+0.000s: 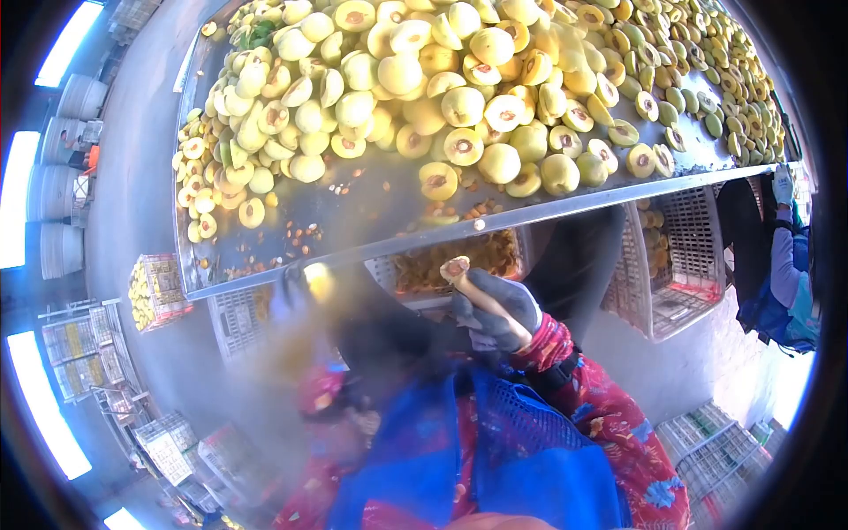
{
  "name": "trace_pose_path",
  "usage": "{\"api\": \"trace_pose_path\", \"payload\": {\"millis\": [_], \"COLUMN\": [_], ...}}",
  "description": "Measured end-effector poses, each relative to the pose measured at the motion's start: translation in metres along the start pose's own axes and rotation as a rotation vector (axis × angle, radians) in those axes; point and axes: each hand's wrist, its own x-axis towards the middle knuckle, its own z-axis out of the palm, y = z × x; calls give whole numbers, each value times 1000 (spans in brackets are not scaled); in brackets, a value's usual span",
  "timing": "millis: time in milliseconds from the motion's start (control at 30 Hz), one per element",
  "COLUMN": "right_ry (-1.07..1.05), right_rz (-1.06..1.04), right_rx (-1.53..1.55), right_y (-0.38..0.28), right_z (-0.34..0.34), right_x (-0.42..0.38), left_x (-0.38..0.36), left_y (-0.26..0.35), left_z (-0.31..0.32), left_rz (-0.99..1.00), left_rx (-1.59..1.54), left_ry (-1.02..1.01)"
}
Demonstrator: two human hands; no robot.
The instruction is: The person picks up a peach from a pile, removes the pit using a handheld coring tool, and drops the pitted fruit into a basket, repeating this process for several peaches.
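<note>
My right hand (499, 314), in a grey and white glove, is closed around a pitting tool (488, 296) with a tan, stick-like handle. Its rounded, brownish tip (455, 268) points up and to the left, in front of the table's near edge. My left hand (291, 296), gloved and blurred, is at the table edge further left, closed on a bright yellow peach half (318, 281). Beyond both hands, a large heap of yellow peaches (397, 75), many halved with the pit showing, covers much of the metal table (353, 199).
Pit fragments (302, 237) lie scattered along the table's near side. Below the edge stands a crate of brownish scraps (459, 261). A plastic crate (676, 265) is to the right, another crate of peaches (157, 291) to the left. A co-worker (786, 265) is at far right.
</note>
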Motion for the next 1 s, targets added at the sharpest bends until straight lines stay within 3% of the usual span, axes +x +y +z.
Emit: {"api": "trace_pose_path", "payload": {"millis": [33, 67, 133, 200, 233, 267, 300, 367, 467, 600, 700, 733, 833, 900, 967, 1000], "right_ry": [23, 291, 398, 471, 494, 516, 538, 543, 573, 576, 586, 607, 302, 467, 488, 503], "right_rz": [21, -9, -38, -132, -161, -192, -225, -195, -237, -331, -432, -411, -912, -735, -783, -779], "right_rx": [-103, -286, -525, -649, -750, -854, -957, -972, -1056, -978, -1231, -1284, -2280, -2075, -2068, -2051], "right_y": [-4, -4, -1, 4, 6, 7, 5, 3, -1, -2, -3, -4, -3, 7, 10, 12], "right_z": [-12, 8, 18, 22, 19, 12, 9, 11, 19, 34, 29, 35, 30, 46, 46, 47], "right_x": [-1, -3, 1, 4, 2, 2, 1, -9, -19, -16, -1, 3, 14, 15, 16, 16], "left_x": [4, 6, 19, 35, 42, 49, 63, 72, 83, 82, 68, 60, 37, 29, 13, 14], "left_y": [-6, -3, 7, 38, 61, 85, 98, 130, 145, 121, 90, 87, 88, 65, 90, 89], "left_z": [-16, -15, -9, 11, 29, 50, 77, 111, 119, 103, 94, 92, 77, 89, 76, 68], "left_rz": [-132, -101, -35, 134, 328, 499, 635, 803, 579, 328, -88, -50, -18, 41, -217, -325], "left_rx": [62, 192, 446, 244, 157, 309, 221, 361, 203, -24, -847, -905, -975, -965, -1209, -1161], "left_ry": [-1, 115, 362, 127, 83, 39, -64, -164, -536, -579, -786, -772, -777, -745, -742, -891]}}
